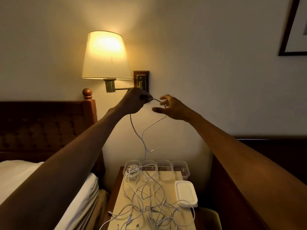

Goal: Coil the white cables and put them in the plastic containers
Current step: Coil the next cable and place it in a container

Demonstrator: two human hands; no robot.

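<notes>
A: While both arms are raised toward the wall, what sits in the row of containers (156, 168) at the back of the table (167, 183)?

B: Four clear plastic tubs, rounded at the corners, stand side by side against the wall. The leftmost container (132, 168) holds a loose coil of white cable; the other three look bare inside, with only the dark wood showing through. A white stack of lids (186, 193), smooth and rounded, lies just in front of the rightmost tub.

A: And the rest of the cables?

B: A tangled heap of cables (149, 203), thin, white and glossy, sprawls over the pale tabletop, with several plug ends pointing toward the near edge.

A: What are the hands doing?

B: The left hand (134, 101) is closed in a fist around one lifted cable (141, 140), pinching it near the plug end. The right hand (172, 107) is spread, fingers fanned, the cable arching across to its fingertips; whether it truly grips there, I cannot tell. From both hands the strand drops in two slack lines to the heap below.

A: Surroundings?

B: A lit lamp (106, 55) with a cloth shade on a brass arm, a carved wooden headboard (41, 127), and white bedding (83, 193) to the left.
</notes>
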